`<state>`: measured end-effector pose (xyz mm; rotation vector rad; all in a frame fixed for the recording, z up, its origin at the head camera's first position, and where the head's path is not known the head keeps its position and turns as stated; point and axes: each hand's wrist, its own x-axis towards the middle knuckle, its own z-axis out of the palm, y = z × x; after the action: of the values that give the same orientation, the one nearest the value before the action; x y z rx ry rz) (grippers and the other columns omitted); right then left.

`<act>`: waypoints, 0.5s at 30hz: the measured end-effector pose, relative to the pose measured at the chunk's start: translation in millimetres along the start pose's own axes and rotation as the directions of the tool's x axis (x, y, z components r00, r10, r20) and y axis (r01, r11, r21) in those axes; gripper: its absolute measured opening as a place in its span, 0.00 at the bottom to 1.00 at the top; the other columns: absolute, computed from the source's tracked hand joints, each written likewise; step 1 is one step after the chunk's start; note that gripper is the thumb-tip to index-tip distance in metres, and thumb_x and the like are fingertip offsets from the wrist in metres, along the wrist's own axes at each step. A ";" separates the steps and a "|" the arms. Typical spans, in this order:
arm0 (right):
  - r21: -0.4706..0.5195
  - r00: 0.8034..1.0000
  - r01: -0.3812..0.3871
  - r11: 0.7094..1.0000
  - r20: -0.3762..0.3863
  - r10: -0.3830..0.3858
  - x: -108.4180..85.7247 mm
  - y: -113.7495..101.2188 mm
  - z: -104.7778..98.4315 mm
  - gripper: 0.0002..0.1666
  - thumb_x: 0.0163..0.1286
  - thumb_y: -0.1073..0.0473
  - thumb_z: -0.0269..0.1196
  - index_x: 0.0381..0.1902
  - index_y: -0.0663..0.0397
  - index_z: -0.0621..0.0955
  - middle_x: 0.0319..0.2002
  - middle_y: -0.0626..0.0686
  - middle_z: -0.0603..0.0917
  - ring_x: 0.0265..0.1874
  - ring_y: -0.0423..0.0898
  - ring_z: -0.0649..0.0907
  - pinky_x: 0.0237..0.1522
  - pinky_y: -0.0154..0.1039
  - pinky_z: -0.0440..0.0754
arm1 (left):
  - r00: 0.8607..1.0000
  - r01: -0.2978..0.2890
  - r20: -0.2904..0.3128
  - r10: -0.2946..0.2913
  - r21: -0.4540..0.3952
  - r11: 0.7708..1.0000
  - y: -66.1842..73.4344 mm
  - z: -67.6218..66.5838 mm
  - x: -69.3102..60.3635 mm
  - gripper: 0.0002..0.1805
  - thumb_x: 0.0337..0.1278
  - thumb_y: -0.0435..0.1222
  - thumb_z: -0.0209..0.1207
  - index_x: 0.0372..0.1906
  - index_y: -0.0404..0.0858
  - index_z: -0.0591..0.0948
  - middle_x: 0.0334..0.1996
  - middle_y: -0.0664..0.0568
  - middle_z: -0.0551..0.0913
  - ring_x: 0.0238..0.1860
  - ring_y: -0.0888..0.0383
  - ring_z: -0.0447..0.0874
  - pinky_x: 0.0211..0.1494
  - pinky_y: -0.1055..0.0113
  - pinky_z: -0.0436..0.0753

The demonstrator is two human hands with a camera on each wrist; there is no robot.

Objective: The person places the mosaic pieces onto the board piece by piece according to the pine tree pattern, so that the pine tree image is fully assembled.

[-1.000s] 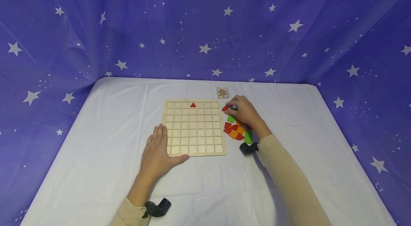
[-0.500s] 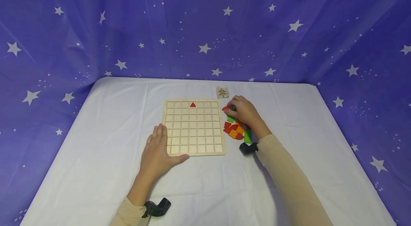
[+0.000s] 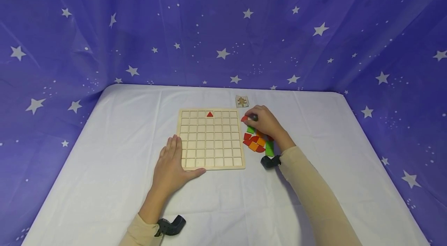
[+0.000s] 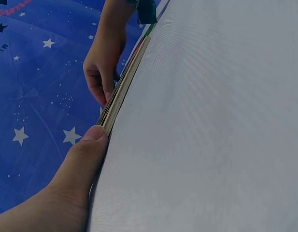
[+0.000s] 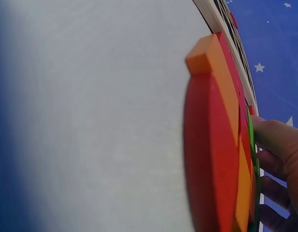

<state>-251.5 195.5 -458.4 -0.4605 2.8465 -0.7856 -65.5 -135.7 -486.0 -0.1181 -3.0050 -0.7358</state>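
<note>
A square wooden grid board (image 3: 213, 168) lies on the white-covered table, with a red triangle (image 3: 210, 114) in a cell of its far row. My left hand (image 3: 170, 170) rests against the board's left side, fingers straight, and its thumb (image 4: 93, 133) touches the near edge. Right of the board, my right hand (image 3: 266, 122) pinches a red curved-edge piece (image 3: 244, 119) between thumb and fingertips, just above the table or on it; I cannot tell which. Under and beside that hand lie several red, orange (image 3: 253, 146) and green (image 3: 269, 148) flat pieces, partly hidden by it.
A small card (image 3: 242, 101) with a brown tree-like pattern on a grid lies beyond the board's far right corner. A purple star-printed curtain (image 3: 223, 32) hangs behind and at the sides of the table. Black wrist cameras (image 3: 171, 226) sit on both wrists.
The red piece at my right fingertips has turned slightly. My left hand, the board and the triangle have stayed in place.
</note>
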 end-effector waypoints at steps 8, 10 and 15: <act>0.032 0.999 0.025 0.999 0.027 -0.026 -1.9 2.2 -0.8 0.22 0.63 0.46 0.70 0.54 0.43 0.86 0.49 0.49 0.81 0.55 0.50 0.73 0.64 0.52 0.74 | 1.000 -0.007 -0.005 0.007 0.004 1.000 -0.5 0.5 0.1 0.78 0.31 0.82 0.56 0.79 0.32 0.46 0.80 0.40 0.45 0.81 0.42 0.40 0.81 0.47 0.49; 0.021 0.999 0.027 0.999 0.019 -0.027 -2.3 1.6 -0.5 0.20 0.63 0.45 0.70 0.52 0.43 0.87 0.48 0.48 0.81 0.54 0.49 0.73 0.64 0.52 0.75 | 1.000 -0.009 -0.007 0.009 0.003 1.000 -0.3 0.5 0.0 0.78 0.31 0.82 0.56 0.79 0.32 0.46 0.80 0.39 0.45 0.81 0.42 0.41 0.81 0.47 0.50; -0.031 0.999 0.043 0.999 0.006 -0.043 -2.6 -1.2 -1.3 0.20 0.63 0.43 0.70 0.48 0.47 0.87 0.48 0.48 0.82 0.54 0.50 0.76 0.66 0.51 0.74 | 1.000 -0.010 -0.009 0.010 0.000 1.000 -0.1 -0.1 0.0 0.77 0.31 0.81 0.57 0.79 0.31 0.47 0.80 0.39 0.45 0.81 0.41 0.41 0.81 0.47 0.50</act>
<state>-249.0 196.0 -456.5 -0.5290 2.8569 -0.7471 -65.5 -135.8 -486.0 -0.1301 -2.9935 -0.7338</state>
